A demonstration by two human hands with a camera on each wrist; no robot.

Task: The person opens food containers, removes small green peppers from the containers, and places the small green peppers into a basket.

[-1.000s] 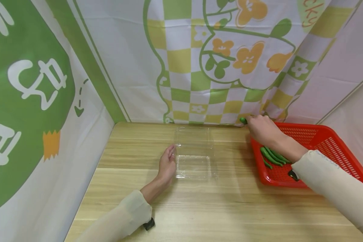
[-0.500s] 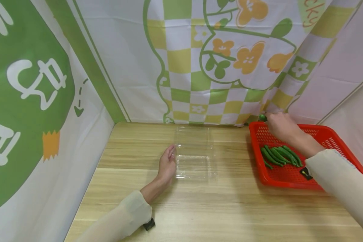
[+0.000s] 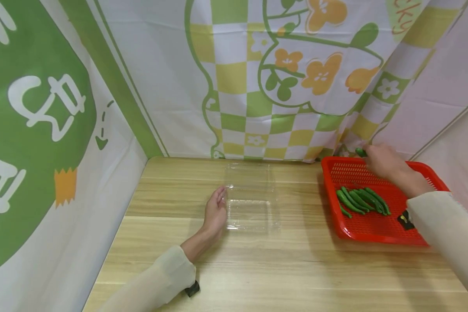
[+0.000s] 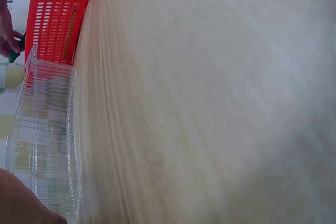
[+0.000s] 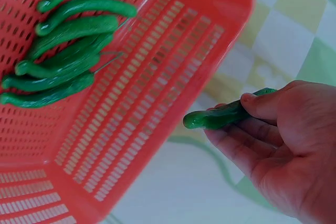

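Observation:
My left hand point(image 3: 215, 212) holds the left edge of a clear plastic box point(image 3: 251, 214) on the table, its hinged lid point(image 3: 249, 175) laid open toward the back. In the left wrist view, part of this hand point(image 4: 23, 203) covers the near end of the box. My right hand point(image 3: 384, 162) pinches a green chili pepper point(image 5: 220, 116) between thumb and fingers, up by the far rim of a red plastic basket point(image 3: 337, 225). Several more green chili peppers point(image 3: 360, 201) lie side by side on the basket floor.
The wooden table point(image 3: 257, 268) runs up to a printed cloth backdrop point(image 3: 234, 78) behind the box and basket. More cloth point(image 3: 117, 182) hangs along the left side. The basket's slotted walls point(image 5: 142, 98) rise around the chili peppers.
My right hand has moved rightward along the basket's far rim, carrying the chili pepper. More of the chili peppers in the basket now show. My left hand and the box stay in place.

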